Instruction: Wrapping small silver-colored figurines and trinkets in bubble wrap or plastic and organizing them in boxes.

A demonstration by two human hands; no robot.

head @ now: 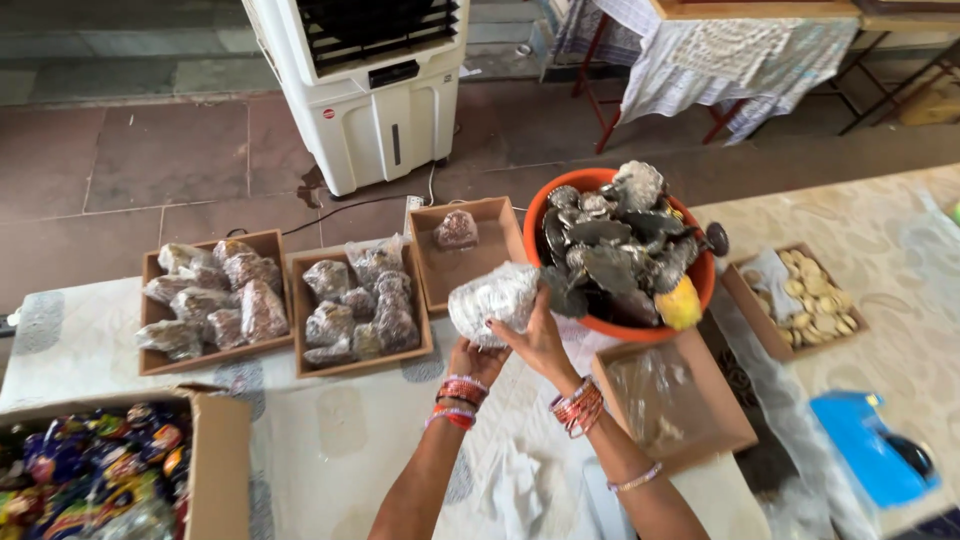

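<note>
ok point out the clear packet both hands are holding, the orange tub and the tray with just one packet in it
clear packet (492,298), head view, on its crinkled plastic front
orange tub (566,190), head view, on its left rim
one-packet tray (505,236), head view, on its right wall

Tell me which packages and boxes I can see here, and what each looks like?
Clear filled bag: held in both hands, silvery-white.
Two brown trays: left of it, full of clear packets with dark contents.
Third brown tray: behind the bag, one packet.
Cardboard box: bottom left, colourful shiny wrappers.
Orange tub: right, dark metal pieces.
</note>
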